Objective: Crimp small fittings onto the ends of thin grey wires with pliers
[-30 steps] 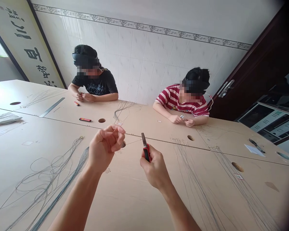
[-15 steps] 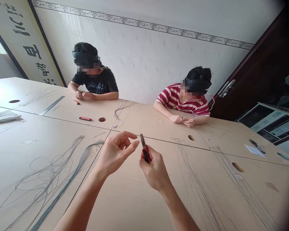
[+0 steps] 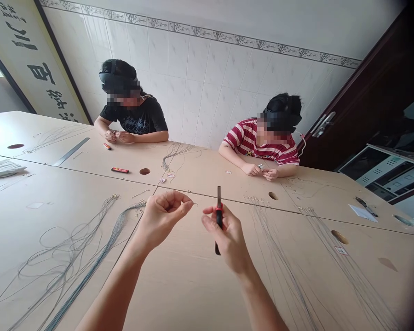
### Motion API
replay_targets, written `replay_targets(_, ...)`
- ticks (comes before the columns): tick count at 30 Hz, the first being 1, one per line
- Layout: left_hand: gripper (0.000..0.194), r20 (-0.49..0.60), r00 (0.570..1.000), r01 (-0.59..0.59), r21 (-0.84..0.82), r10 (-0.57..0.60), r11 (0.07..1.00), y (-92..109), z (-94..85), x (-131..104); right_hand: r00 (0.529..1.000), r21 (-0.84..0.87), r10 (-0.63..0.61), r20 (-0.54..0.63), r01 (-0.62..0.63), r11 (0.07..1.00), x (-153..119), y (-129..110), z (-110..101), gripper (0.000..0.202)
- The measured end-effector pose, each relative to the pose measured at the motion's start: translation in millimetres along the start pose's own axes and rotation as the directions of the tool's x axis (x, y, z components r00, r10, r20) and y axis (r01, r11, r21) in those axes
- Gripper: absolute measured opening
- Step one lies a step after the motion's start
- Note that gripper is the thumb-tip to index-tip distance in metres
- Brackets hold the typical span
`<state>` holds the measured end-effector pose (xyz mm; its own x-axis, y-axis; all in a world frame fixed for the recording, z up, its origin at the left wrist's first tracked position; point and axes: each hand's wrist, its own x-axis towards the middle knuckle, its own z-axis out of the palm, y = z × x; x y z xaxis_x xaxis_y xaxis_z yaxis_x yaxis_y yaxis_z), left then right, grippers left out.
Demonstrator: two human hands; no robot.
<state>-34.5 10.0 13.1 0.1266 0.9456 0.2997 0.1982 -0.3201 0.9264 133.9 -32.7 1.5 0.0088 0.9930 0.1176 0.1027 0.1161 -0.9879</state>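
Note:
My left hand (image 3: 169, 216) is closed in a pinch, thumb against forefinger. A tiny thin curved piece, like a bit of fine wire (image 3: 195, 204), sticks out from its fingertips. To the right, a little apart, my right hand (image 3: 229, 234) is wrapped round small pliers (image 3: 219, 216) with red and black handles. Their narrow metal tip points up, seen nearly edge-on, so I cannot tell whether the jaws are apart. Left of my hands lies a bundle of grey cords (image 3: 100, 255) with small metal ends (image 3: 140, 207).
Looser cords (image 3: 65, 257) spread on the left, and more thin cords (image 3: 279, 248) on the right. Across the table (image 3: 179, 276) sit two people (image 3: 134, 117), (image 3: 262, 142) handling small things. A red-and-black object (image 3: 120, 170) and a table hole (image 3: 145, 171) are farther back.
My right hand has moved right, away from my left, and the pliers have turned more upright. My left fingertips have closed together, with the thin wire now showing between them.

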Motion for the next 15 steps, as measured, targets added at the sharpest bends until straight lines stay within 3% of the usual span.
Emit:
replay_targets(6, 0.020, 0.107, 0.992, 0.071, -0.022, -0.068, 0.997, 0.6, 0.8, -2.4, 0.995, 0.038, -0.098, 0.007, 0.098, 0.994, 4.0, 0.3, -5.7, 0.023)
replay_targets(15, 0.021, 0.182, 0.981, 0.075, -0.047, -0.066, 0.996, 3.5, 4.2, -3.6, 0.993, 0.078, -0.076, 0.095, 0.068, 0.995, 5.2, 6.1, -7.6, 0.026)
